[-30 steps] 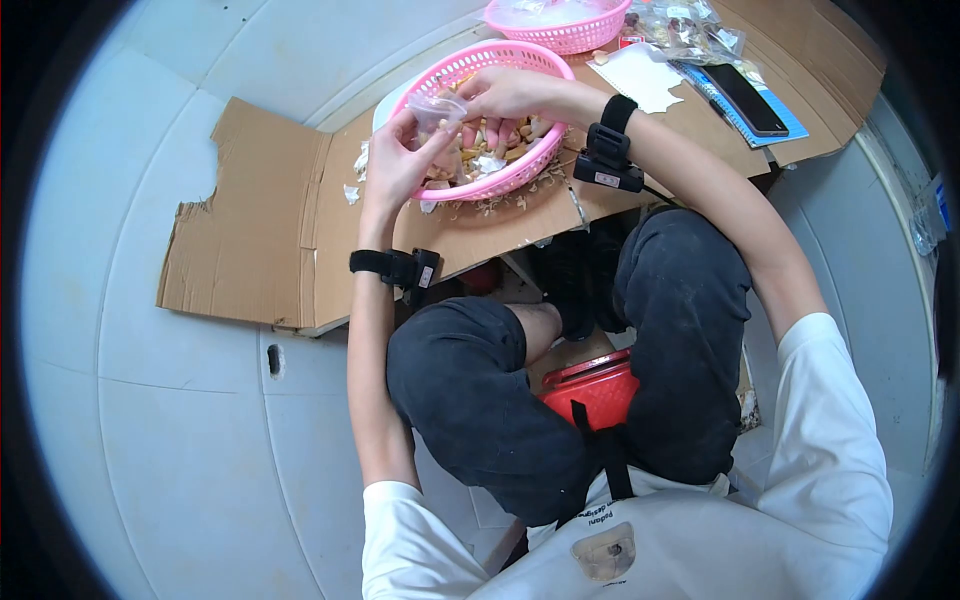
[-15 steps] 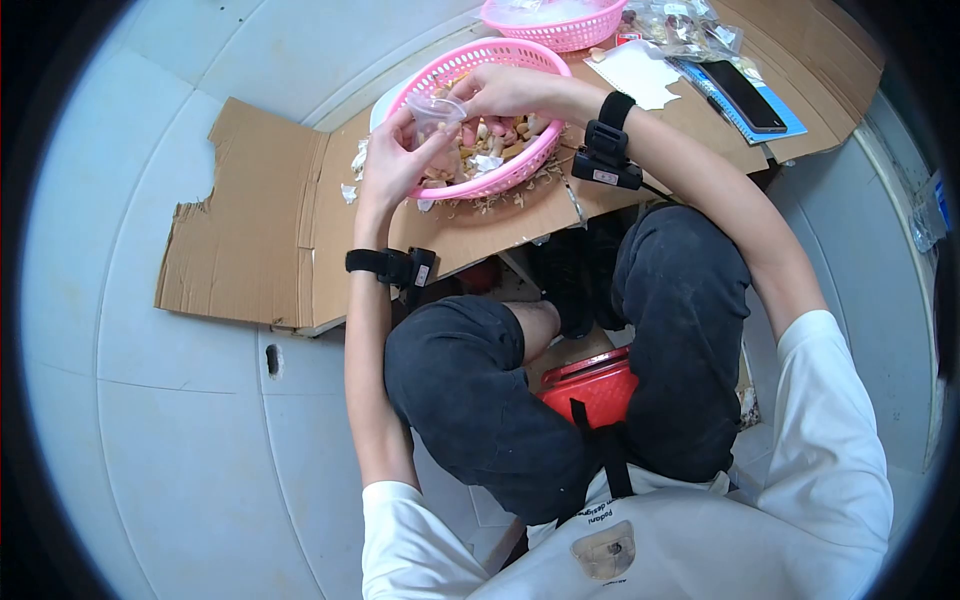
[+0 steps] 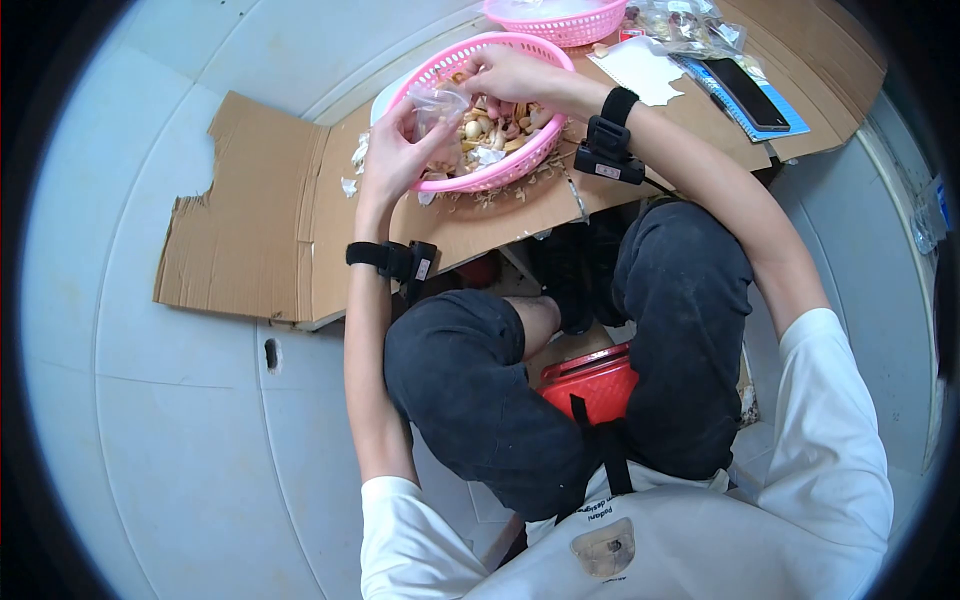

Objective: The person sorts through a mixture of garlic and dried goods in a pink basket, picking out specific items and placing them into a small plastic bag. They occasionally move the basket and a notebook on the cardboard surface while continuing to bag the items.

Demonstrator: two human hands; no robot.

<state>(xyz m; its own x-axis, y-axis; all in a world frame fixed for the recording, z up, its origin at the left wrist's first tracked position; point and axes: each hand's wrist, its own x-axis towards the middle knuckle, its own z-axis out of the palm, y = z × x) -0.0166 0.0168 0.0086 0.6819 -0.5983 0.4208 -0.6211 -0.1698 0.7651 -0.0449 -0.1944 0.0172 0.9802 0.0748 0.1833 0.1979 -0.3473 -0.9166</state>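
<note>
Head view: left hand [image 3: 392,150] closed around a small clear bag [image 3: 437,103], held open just above the near rim of the pink basket [image 3: 520,165]. Right hand [image 3: 510,72] pinched over the basket's far side, probably on one small piece, though too small to tell. Basket heaped with loose pieces [image 3: 490,125], so much left. Second basket [image 3: 560,20] beyond, phone [image 3: 752,92] right of it.

From up top I've got my left hand [image 3: 392,160] pinching a small clear plastic bag [image 3: 437,100] at the rim of the pink basket [image 3: 520,165], right hand [image 3: 510,72] reaching into the mixed bits inside it. Basket sits on flattened cardboard [image 3: 250,230], phone [image 3: 752,95] off to the right.
</note>
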